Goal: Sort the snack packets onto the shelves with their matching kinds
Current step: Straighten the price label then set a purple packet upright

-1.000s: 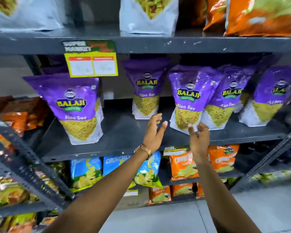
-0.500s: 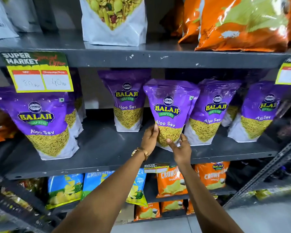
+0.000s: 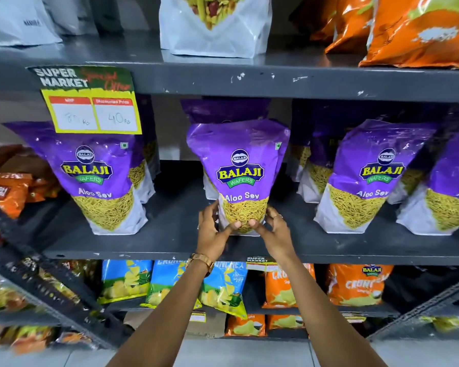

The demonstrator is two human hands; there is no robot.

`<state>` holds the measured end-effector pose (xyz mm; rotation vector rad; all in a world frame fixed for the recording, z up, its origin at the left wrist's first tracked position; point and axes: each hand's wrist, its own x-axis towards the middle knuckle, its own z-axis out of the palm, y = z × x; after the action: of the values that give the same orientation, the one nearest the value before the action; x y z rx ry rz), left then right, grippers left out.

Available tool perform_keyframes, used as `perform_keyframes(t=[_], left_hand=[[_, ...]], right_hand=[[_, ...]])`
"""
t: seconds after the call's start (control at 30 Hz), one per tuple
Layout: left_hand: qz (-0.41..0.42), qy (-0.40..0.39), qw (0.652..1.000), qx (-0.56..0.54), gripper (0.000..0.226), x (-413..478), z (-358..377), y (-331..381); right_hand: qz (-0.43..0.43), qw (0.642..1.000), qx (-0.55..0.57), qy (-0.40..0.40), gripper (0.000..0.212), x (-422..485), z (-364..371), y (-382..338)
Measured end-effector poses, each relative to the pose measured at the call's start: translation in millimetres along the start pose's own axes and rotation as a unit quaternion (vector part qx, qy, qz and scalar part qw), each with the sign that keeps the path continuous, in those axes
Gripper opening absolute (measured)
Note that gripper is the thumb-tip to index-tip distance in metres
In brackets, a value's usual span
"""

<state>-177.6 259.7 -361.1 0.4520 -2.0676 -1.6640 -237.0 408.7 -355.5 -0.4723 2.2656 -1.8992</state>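
Behind the held purple Aloo Sev packet another purple packet is mostly hidden — only its top shows. At frame centre the left hand and right hand grasp the held packet's base, upright on the middle shelf. Bare shelf lies either side, before the neighbouring packets — those at the right edge are cut off.
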Motion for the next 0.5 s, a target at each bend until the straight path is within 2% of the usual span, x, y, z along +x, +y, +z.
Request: perform_keyframes(t=[0.2, 0.5], left_hand=[[-0.014, 0.024, 1.000, 0.005, 0.085, 4.7, -11.3, -3.3], [-0.034, 0.014, 0.999, 0.021, 0.092, 5.9, -14.2, 5.2]], right_hand=[[0.005, 1.000, 0.005, -0.011, 0.051, 9.4, 15.2, -0.9], [0.018, 1.000, -0.003, -0.007, 0.058, 10.8, 21.1, -0.4]])
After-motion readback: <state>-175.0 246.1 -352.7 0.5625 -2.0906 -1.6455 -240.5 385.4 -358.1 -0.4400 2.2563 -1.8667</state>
